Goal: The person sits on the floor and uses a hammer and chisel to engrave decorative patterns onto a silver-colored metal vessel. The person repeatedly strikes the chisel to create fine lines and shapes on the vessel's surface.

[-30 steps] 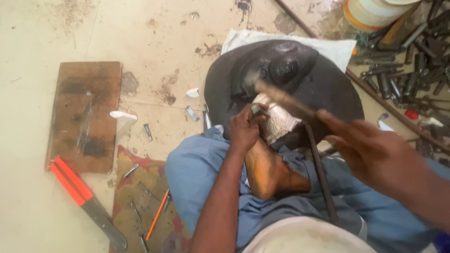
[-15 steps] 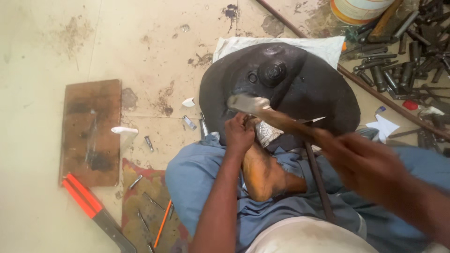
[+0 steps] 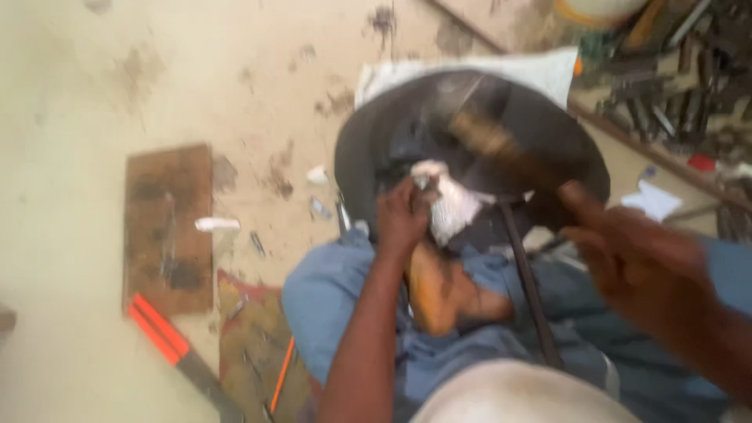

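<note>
My left hand (image 3: 403, 215) grips a small metal piece wrapped in white cloth (image 3: 450, 202) and presses it on the edge of a big dark round metal pan (image 3: 407, 117). My right hand (image 3: 638, 262) is shut on a wooden-handled hammer (image 3: 501, 149), raised and blurred above the pan, its head up and left of the cloth. My foot (image 3: 439, 294) rests under the pan rim, over my blue trousers (image 3: 329, 313). A thin dark rod (image 3: 529, 290) runs down from the pan across my lap.
A brown wooden board (image 3: 168, 223) lies on the stained floor at left, with a red-handled tool (image 3: 168, 341) below it. Small metal bits (image 3: 317, 207) are scattered near the pan. White cloth (image 3: 540, 70) lies under the pan. Many dark metal tools (image 3: 674, 86) are piled at the upper right.
The hammer has swung up and away from the wrapped piece and is now blurred above the pan. My left hand stays on the cloth-wrapped piece. The view has shifted slightly.
</note>
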